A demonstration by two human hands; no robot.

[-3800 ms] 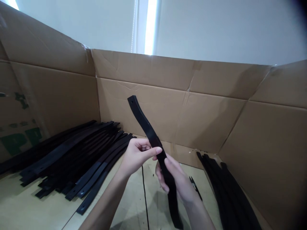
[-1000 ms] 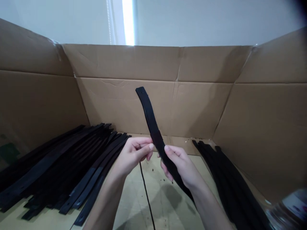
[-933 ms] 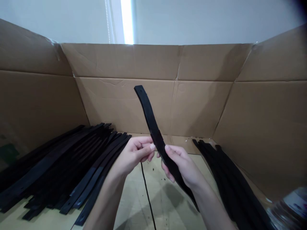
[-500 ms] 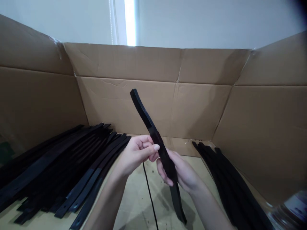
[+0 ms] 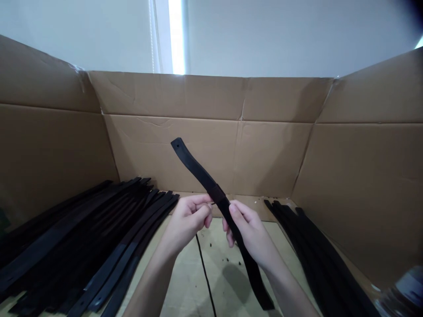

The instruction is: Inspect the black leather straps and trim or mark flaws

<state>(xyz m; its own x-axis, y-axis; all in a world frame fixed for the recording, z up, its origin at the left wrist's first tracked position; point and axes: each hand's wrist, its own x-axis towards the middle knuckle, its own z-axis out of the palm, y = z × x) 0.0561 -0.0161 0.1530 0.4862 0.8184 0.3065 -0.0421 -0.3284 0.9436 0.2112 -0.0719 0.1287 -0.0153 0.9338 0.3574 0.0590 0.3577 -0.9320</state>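
Note:
A long curved black strip with a small hole at its upper end slants across the middle of the head view. My right hand is closed around it just below its middle, thumb on top. A dark wrapped band circles the strip above that thumb. My left hand, fingers closed in a pinch, holds a thin black cord beside the band. A short length of the cord runs from the pinch to the strip; the rest hangs below the hand. What lies inside the left fingers is mostly hidden.
A heap of similar black strips lies at the left, and several more strips lie at the right. Tall cardboard walls surround the work surface on three sides. A clear container stands at the lower right.
The strip has tilted further left and turned, so its holed face now shows. My right hand has moved its grip, thumb now on top. My left hand has drawn slightly away from the strip.

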